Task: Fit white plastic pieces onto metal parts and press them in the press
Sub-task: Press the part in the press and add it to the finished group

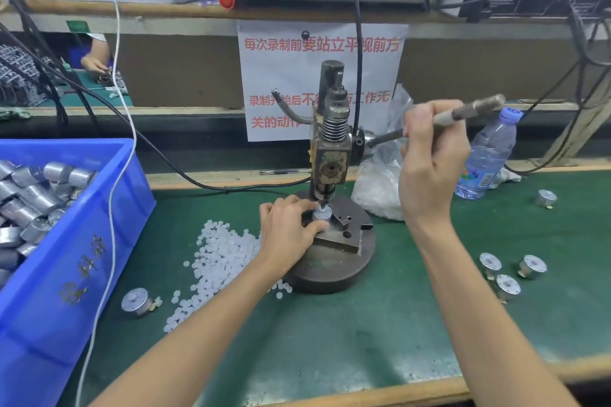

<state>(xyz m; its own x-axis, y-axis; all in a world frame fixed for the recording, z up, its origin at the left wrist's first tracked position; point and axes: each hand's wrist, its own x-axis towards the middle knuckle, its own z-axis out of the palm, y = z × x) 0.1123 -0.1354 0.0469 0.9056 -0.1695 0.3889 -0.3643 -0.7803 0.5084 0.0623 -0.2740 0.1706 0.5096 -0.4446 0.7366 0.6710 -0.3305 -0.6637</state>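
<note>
A small hand press stands on a round dark base in the middle of the green mat. Under its ram sits a round metal part with a white piece on top. My left hand pinches that part between thumb and fingers on the fixture block. My right hand grips the press lever, which slants up to the right. A heap of white plastic pieces lies left of the base.
A blue crate of metal parts fills the left side. One metal part lies beside it; three metal parts lie at right, another farther back. A bag of white pieces and a water bottle stand behind. A white cable crosses the crate.
</note>
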